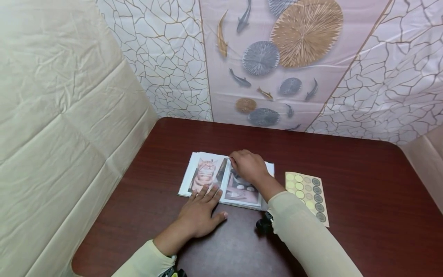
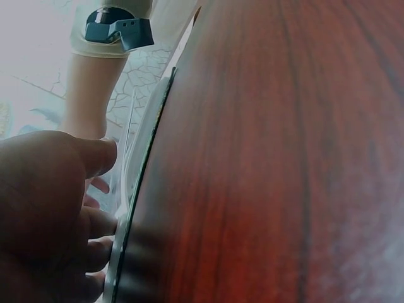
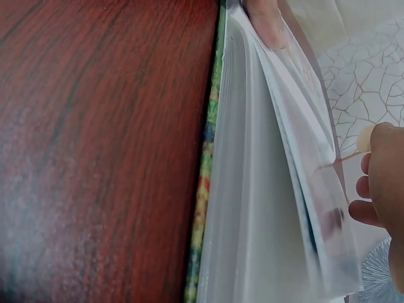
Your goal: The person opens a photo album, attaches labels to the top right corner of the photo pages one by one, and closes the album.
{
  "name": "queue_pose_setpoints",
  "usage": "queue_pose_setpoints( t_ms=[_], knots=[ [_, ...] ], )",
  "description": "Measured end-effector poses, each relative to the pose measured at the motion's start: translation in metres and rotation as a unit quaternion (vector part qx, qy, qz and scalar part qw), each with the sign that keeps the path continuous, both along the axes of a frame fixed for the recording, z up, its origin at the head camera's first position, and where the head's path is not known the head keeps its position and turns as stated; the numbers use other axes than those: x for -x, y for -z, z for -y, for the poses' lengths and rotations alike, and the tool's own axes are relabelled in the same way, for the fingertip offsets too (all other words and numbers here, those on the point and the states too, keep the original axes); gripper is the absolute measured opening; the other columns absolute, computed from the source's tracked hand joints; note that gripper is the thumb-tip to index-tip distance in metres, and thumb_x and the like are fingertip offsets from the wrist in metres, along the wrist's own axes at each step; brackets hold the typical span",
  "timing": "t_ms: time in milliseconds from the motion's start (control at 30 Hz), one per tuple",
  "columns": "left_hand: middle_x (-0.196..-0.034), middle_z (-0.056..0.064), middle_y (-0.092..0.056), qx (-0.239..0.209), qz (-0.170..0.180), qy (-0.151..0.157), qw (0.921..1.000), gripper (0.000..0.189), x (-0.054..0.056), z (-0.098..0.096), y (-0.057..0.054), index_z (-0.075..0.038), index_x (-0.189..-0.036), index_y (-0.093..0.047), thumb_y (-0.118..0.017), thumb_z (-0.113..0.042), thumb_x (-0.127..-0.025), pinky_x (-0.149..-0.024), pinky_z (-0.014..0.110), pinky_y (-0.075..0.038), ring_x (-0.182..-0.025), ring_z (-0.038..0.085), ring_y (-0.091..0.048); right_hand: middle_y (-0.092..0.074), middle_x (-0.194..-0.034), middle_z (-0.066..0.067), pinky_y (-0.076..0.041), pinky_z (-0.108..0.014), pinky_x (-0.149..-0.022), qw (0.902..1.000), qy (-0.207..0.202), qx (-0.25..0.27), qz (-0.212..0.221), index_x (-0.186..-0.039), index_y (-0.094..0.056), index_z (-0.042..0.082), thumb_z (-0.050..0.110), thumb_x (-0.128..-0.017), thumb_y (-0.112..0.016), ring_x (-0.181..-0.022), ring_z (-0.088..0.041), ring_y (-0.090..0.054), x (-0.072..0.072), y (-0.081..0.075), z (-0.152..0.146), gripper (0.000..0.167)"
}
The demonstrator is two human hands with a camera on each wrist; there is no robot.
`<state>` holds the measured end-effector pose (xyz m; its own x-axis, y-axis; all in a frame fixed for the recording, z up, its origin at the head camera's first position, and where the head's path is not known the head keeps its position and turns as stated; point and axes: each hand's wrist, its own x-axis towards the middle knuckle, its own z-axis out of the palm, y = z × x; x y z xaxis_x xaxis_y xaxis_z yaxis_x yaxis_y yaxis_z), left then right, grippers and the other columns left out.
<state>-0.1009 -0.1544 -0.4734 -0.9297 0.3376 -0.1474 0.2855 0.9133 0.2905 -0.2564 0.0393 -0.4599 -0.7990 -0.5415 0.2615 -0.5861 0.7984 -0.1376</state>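
Observation:
A photo album [image 1: 185, 184] lies spread on the table, a cat picture [image 1: 205, 173] in its left page. Across that page's lower edge rests my left hand [image 1: 200, 217], fingers spread straight and thumb out over the tabletop; in the left wrist view its fingertips [image 2: 101, 222] touch the album. My right hand [image 1: 250, 166] is above the right page's picture [image 1: 240, 194], partly covering it, fingers bent near the spine. In the right wrist view its fingertips pinch a small pale round sticker [image 3: 365, 139]. Clear page sleeves [image 3: 303, 183] fan up from the album's colourful cover edge [image 3: 203, 183].
Right of the album lies a sheet of round stickers [image 1: 308, 188], yellow and dark grey, partly hidden by my right sleeve [image 1: 304, 234]. The dark red wooden table [image 1: 373, 200] meets a patterned cloth [image 1: 173, 57] at the back and a cream cloth [image 1: 69, 134] at left.

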Motion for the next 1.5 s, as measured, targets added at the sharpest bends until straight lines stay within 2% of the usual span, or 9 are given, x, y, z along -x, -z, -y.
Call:
queue_pose_setpoints(
  t_ms=[333, 600, 1167, 1500],
  knots=[
    [-0.167, 0.002, -0.025, -0.002, 0.001, -0.001, 1.0000, 0.074, -0.001, 0.001, 0.000, -0.017, -0.161, -0.034, -0.045, -0.061, -0.103, -0.123, 0.053, -0.013, -0.155, 0.029, -0.014, -0.073, -0.104, 0.001, -0.056, -0.041, -0.067, 1.0000, 0.001, -0.005, -0.005, -0.113, -0.073, 0.016, 0.028, -0.107, -0.052, -0.099, -0.019, -0.067, 0.003, 0.001, 0.004, 0.024],
    [-0.168, 0.001, -0.024, -0.001, 0.000, -0.002, 1.0000, 0.074, -0.001, -0.001, 0.000, -0.017, -0.161, -0.034, -0.046, -0.060, -0.103, -0.123, 0.053, -0.013, -0.155, 0.028, -0.013, -0.068, -0.089, 0.004, -0.047, -0.034, -0.056, 0.9999, -0.002, -0.017, 0.003, -0.104, -0.070, 0.017, 0.024, -0.107, -0.052, -0.088, -0.016, -0.063, 0.007, 0.005, 0.008, 0.020],
    [-0.168, 0.000, -0.024, 0.002, 0.003, -0.006, 1.0000, 0.074, -0.001, -0.001, -0.001, -0.017, -0.161, -0.034, -0.047, -0.061, -0.102, -0.123, 0.053, -0.014, -0.155, 0.028, -0.013, -0.071, -0.092, 0.003, -0.052, -0.035, -0.057, 0.9986, 0.005, -0.045, -0.028, -0.107, -0.071, 0.016, 0.025, -0.105, -0.057, -0.084, -0.016, -0.066, 0.014, 0.014, 0.010, 0.017],
    [-0.168, -0.001, -0.023, 0.004, 0.004, -0.007, 1.0000, 0.075, -0.001, 0.000, 0.000, -0.019, -0.162, -0.033, -0.046, -0.062, -0.102, -0.123, 0.052, -0.014, -0.155, 0.027, -0.013, -0.071, -0.088, 0.003, -0.051, -0.038, -0.054, 0.9976, 0.015, -0.057, -0.036, -0.100, -0.071, 0.016, 0.022, -0.104, -0.059, -0.083, -0.017, -0.066, 0.012, 0.012, 0.017, 0.013]
  ],
)
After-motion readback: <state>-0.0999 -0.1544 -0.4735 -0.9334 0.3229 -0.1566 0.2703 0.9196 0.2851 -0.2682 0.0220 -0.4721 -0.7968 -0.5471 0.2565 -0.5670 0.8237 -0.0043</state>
